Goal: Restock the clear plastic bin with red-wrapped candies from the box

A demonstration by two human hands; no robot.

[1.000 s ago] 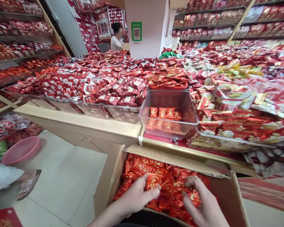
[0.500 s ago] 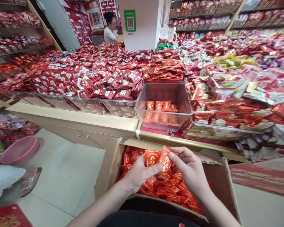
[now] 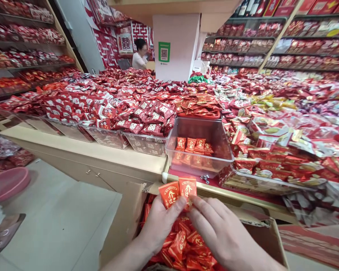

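My left hand [image 3: 158,224] pinches a small red candy packet [image 3: 168,194] with gold lettering, held upright. Beside it my right hand [image 3: 219,231] pinches a second red packet [image 3: 187,188], the two packets side by side above an open cardboard box [image 3: 124,222] full of the same red packets [image 3: 180,244]. Just beyond, on the counter, stands a clear plastic bin [image 3: 199,148] with a short row of matching packets [image 3: 194,145] on its bottom.
Clear bins heaped with red sweets [image 3: 124,109] cover the counter [image 3: 81,146] left and right, with shelves of goods behind. A person [image 3: 139,54] stands at the back by a white pillar [image 3: 176,45]. A pink basin [image 3: 7,182] lies on the floor at left.
Both hands rose out of the box, each with a red packet, and now hold the two packets side by side higher up, closer to the clear bin. The camera tilted up.
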